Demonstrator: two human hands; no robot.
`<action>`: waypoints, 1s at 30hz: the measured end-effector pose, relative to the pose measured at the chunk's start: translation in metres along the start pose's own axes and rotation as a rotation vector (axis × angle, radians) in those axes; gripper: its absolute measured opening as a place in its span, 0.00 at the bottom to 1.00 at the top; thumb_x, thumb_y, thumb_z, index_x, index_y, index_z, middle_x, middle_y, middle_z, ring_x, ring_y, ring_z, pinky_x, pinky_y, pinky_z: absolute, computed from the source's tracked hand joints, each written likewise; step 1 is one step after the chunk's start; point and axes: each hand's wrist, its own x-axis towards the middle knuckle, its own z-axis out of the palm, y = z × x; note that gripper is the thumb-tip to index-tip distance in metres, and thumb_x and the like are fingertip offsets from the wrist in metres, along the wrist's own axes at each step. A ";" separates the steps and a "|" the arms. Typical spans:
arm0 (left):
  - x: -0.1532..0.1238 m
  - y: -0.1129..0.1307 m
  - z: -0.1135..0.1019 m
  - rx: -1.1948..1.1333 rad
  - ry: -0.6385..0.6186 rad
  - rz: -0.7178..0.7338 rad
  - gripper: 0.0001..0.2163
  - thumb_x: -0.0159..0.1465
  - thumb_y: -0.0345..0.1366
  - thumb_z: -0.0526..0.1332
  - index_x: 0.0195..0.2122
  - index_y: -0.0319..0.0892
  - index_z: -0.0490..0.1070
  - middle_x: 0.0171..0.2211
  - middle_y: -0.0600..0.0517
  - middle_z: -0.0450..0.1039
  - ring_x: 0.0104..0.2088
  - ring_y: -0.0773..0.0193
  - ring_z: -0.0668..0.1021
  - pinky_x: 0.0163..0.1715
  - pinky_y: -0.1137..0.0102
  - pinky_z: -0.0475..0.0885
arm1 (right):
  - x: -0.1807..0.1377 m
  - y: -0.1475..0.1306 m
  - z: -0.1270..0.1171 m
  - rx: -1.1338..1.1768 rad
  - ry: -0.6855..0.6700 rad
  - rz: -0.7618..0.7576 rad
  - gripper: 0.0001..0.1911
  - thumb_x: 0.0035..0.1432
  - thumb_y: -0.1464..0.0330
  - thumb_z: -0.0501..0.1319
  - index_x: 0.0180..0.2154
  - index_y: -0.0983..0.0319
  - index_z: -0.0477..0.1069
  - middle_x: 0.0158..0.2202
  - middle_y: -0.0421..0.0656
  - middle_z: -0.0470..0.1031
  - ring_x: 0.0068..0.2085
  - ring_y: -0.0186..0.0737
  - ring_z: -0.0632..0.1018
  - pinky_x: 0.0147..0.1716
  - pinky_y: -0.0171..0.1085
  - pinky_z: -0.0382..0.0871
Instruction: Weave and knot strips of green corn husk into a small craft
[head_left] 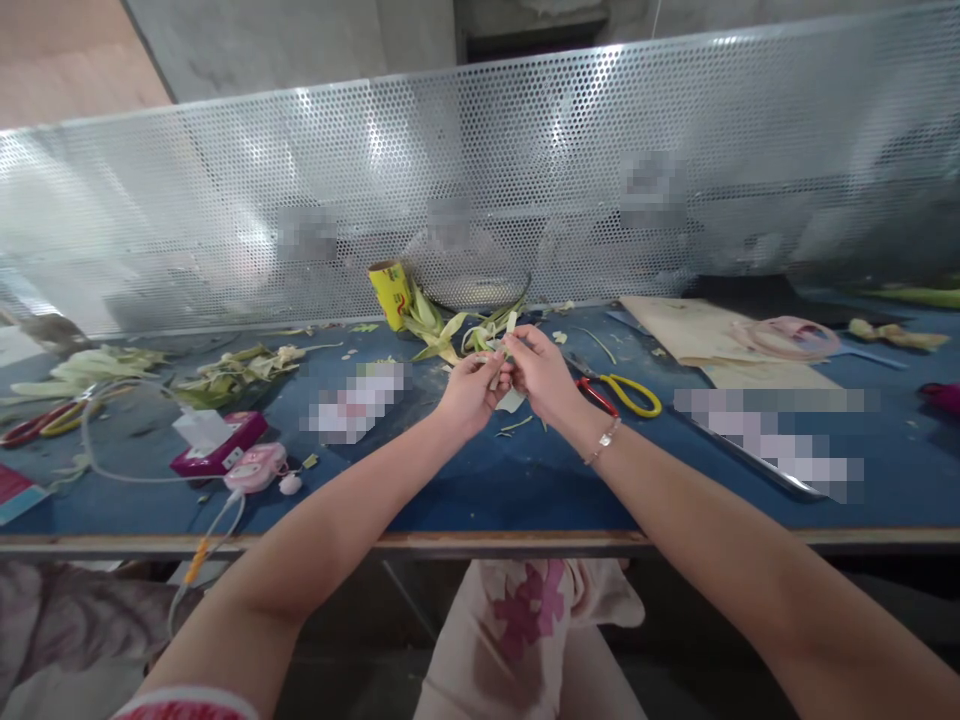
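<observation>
My left hand (474, 390) and my right hand (538, 365) meet over the middle of the blue table, fingers pinched together. Between them they hold a pale green strip of husk (511, 322), which looks like corn husk; its end sticks up above the fingers. A pale scrap hangs just below the hands. Behind them lies a heap of green husk leaves (439, 335), beside a yellow tube (390, 292) that leans a little. Close to my right wrist are scissors (634, 394) with red and yellow handles, blades partly hidden by my arm.
A perforated metal screen (480, 170) runs along the back. On the left are a tissue box (219, 445), a pink charger (256, 466) with a cable, and more husk piles (236, 378). Tan sheets (675, 330) and a blurred flat object (772, 440) lie right.
</observation>
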 end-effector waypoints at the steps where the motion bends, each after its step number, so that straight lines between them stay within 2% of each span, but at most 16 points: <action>1: 0.000 0.000 0.000 0.013 -0.002 0.024 0.08 0.62 0.27 0.58 0.25 0.37 0.64 0.17 0.57 0.66 0.16 0.78 0.66 0.21 0.80 0.64 | 0.000 0.000 0.000 -0.005 0.001 -0.001 0.08 0.55 0.64 0.60 0.29 0.58 0.61 0.15 0.30 0.57 0.14 0.24 0.56 0.13 0.27 0.45; 7: 0.003 0.004 -0.004 0.152 -0.106 0.170 0.11 0.57 0.31 0.64 0.25 0.40 0.60 0.16 0.59 0.64 0.14 0.78 0.61 0.17 0.78 0.54 | 0.003 0.001 -0.003 0.000 0.030 -0.055 0.09 0.56 0.64 0.60 0.28 0.58 0.61 0.12 0.29 0.51 0.13 0.24 0.51 0.13 0.28 0.42; 13: 0.008 0.003 -0.009 0.254 -0.177 0.231 0.13 0.55 0.34 0.66 0.25 0.40 0.59 0.15 0.58 0.66 0.13 0.78 0.61 0.16 0.76 0.51 | 0.003 -0.002 -0.003 0.022 0.046 -0.032 0.10 0.54 0.63 0.61 0.27 0.58 0.61 0.12 0.29 0.53 0.13 0.24 0.52 0.13 0.28 0.42; 23: 0.007 0.004 -0.010 0.299 -0.189 0.212 0.14 0.53 0.35 0.67 0.23 0.40 0.59 0.15 0.58 0.67 0.14 0.78 0.61 0.16 0.77 0.52 | 0.006 0.000 -0.004 0.028 0.073 0.021 0.12 0.52 0.61 0.62 0.28 0.58 0.59 0.14 0.28 0.51 0.14 0.25 0.52 0.13 0.28 0.41; 27: 0.007 0.005 -0.011 0.216 -0.173 0.224 0.14 0.53 0.35 0.68 0.25 0.40 0.60 0.17 0.58 0.68 0.15 0.78 0.63 0.17 0.78 0.56 | 0.004 -0.002 -0.006 0.002 0.024 -0.023 0.13 0.53 0.61 0.62 0.28 0.58 0.58 0.13 0.28 0.50 0.14 0.25 0.51 0.14 0.28 0.42; 30: 0.007 0.009 -0.013 0.128 -0.133 0.167 0.10 0.53 0.33 0.67 0.28 0.39 0.65 0.18 0.56 0.69 0.17 0.77 0.66 0.21 0.78 0.61 | 0.001 -0.004 -0.006 0.040 -0.010 -0.005 0.14 0.55 0.60 0.60 0.27 0.58 0.56 0.13 0.29 0.50 0.14 0.25 0.51 0.15 0.28 0.43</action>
